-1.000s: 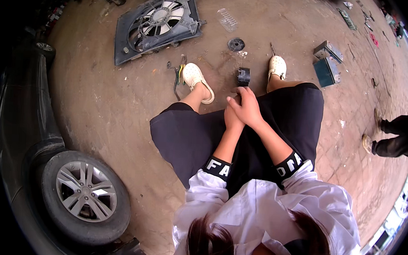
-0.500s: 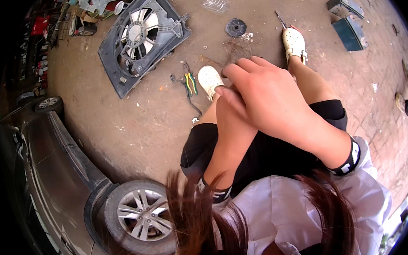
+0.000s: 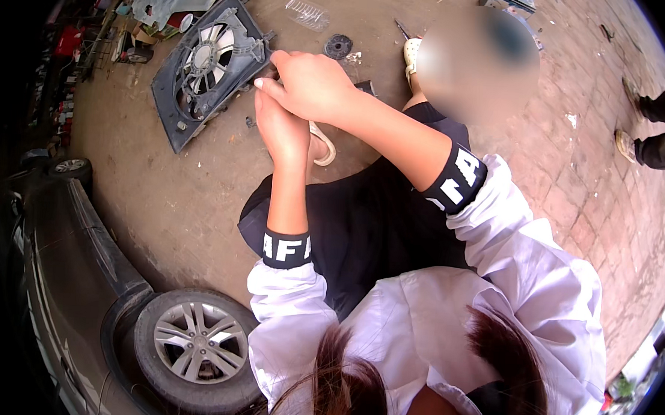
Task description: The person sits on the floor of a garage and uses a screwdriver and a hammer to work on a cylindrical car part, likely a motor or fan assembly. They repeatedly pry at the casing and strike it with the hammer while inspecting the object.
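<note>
My hands are together in front of me, over the brown ground. My right hand (image 3: 312, 86) is closed, its fingers curled and its thumb pointing left, over the upper end of my left hand (image 3: 280, 130). What it holds, if anything, is hidden. The left palm is upright just below it, and most of its fingers are covered. Beyond the hands lies a black radiator fan (image 3: 205, 54) in its shroud. My pale clog (image 3: 322, 144) shows partly behind the left wrist. A small dark object (image 3: 365, 87) sticks out past the right wrist.
A dark car (image 3: 81, 269) with a silver-rimmed wheel (image 3: 201, 343) stands close on my left. A coil spring (image 3: 306, 14) and a round black part (image 3: 338, 45) lie farther off. Another person's legs (image 3: 656, 134) are at the right edge. A blurred patch hides ground beside my right foot.
My hands have moved left and farther away from me, still together. The view has shifted, and the yellow-green pliers seen on the ground before are now hidden.
</note>
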Tool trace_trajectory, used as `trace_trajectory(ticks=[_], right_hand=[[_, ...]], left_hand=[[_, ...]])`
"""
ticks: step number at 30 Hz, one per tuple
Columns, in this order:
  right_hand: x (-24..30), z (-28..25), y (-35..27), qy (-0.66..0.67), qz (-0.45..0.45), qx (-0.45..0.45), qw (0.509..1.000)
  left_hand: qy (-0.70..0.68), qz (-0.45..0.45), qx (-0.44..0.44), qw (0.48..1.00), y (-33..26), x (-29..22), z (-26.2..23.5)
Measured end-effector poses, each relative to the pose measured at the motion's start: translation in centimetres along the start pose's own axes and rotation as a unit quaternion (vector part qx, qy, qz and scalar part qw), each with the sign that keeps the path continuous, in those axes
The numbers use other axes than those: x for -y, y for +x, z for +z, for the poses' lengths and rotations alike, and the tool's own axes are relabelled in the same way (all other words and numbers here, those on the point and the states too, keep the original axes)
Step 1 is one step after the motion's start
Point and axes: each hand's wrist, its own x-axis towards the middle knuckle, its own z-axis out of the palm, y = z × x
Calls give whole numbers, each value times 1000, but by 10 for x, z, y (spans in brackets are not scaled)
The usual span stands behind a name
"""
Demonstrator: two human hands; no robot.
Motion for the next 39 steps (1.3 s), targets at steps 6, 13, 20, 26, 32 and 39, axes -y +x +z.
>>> trace_trajectory(ticks=[6, 13, 20, 26, 32, 39], right_hand=[[-39, 44, -22, -26, 22, 45, 998], [-94, 39, -43, 24, 38, 2, 999], [-156, -53, -27, 168, 158, -99, 968], [-192, -128, -32, 512, 340, -123, 779], [-251, -91, -57, 582, 407, -98, 698], [-285, -74, -40, 662, 432, -123, 600]], left_hand=[[10, 78, 52, 996, -46, 50, 27], [1, 100, 83, 992, -89, 29, 13], [-47, -14, -68, 996, -63, 79, -16], [-30, -8, 14, 999, -19, 95, -33], [15, -35, 161, 986, 13, 120, -10], [140, 62, 437, 886, 55, 137, 91]])
